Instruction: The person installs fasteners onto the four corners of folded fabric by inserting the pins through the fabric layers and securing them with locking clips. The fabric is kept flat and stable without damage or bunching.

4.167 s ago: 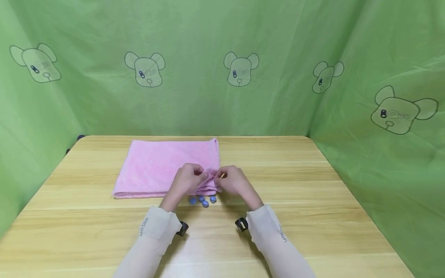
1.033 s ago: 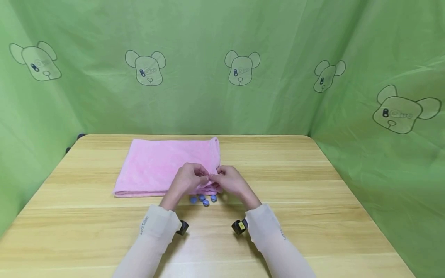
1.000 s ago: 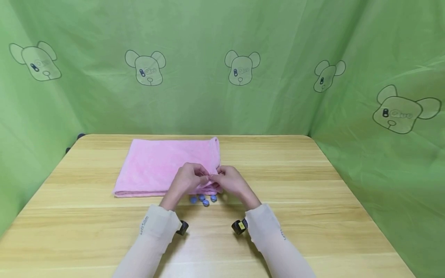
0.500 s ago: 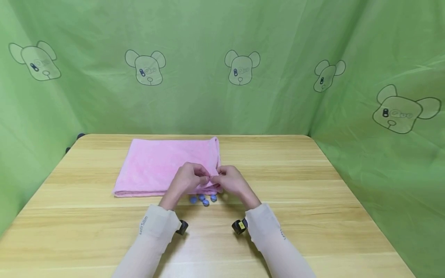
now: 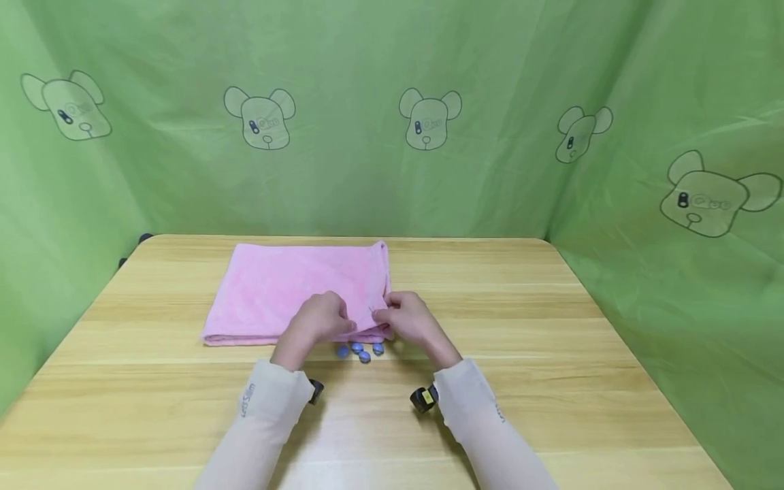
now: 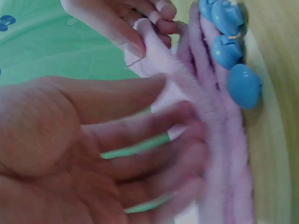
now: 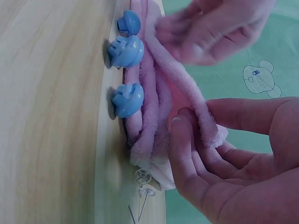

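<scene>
A folded pink plush blanket (image 5: 288,286) lies on the table. My right hand (image 5: 409,316) pinches its raised near right corner between thumb and fingers, as the right wrist view shows with the blanket edge (image 7: 187,86). A thin pin shank (image 6: 135,62) shows against the cloth by that thumb. My left hand (image 5: 320,316) is to the left, apart from the right hand, its fingers relaxed and blurred, holding nothing. Several round blue fastener caps (image 5: 364,356) lie along the blanket's near edge; slotted undersides show on a cap (image 7: 128,100) in the right wrist view.
Clear disc-headed pins (image 7: 145,192) lie on the table near the blanket's right corner. The wooden table (image 5: 520,381) ends at green curtains (image 5: 343,184) at the back and sides. Each wrist carries a black camera (image 5: 422,399).
My left hand has let go of the blanket edge and moved left, away from the right hand. The right hand stays in place, still pinching the corner. The blue caps have not moved.
</scene>
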A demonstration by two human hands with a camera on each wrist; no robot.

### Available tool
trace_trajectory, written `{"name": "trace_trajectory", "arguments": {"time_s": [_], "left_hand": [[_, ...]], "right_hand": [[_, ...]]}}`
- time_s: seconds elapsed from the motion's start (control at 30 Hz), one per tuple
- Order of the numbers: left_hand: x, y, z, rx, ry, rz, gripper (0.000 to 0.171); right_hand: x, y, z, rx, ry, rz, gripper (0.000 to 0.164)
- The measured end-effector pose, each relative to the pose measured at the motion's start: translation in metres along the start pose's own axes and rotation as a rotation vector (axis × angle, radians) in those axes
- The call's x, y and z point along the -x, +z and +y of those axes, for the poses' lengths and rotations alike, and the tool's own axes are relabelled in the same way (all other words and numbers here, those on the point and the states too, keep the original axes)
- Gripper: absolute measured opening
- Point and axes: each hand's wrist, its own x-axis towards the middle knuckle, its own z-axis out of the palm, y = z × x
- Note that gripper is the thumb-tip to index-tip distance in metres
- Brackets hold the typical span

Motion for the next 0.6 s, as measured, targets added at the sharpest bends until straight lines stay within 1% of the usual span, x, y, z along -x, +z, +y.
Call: {"name": "trace_trajectory", "arguments": {"time_s": [0.07, 0.2, 0.37, 0.47, 0.6], "left_hand": [[0.005, -0.002, 0.002, -0.073, -0.035, -0.023, 0.018], [0.012, -0.003, 0.007, -0.138, -0.101, -0.068, 0.018], [0.016, -0.002, 0.012, -0.143, -0.160, -0.118, 0.019], [0.016, -0.002, 0.013, -0.157, -0.172, -0.145, 0.023], [0.017, -0.001, 0.014, -0.171, -0.178, -0.165, 0.028]], "right_hand": [[0.000, 0.000, 0.001, 0.006, -0.009, 0.002, 0.009], [-0.001, 0.000, 0.002, 0.015, -0.017, 0.009, 0.010], [-0.001, 0.000, 0.002, 0.014, -0.022, 0.009, 0.011], [-0.001, 0.001, 0.002, 0.008, -0.026, 0.006, 0.012], [-0.001, 0.001, 0.002, 0.001, -0.023, 0.000, 0.013]]}}
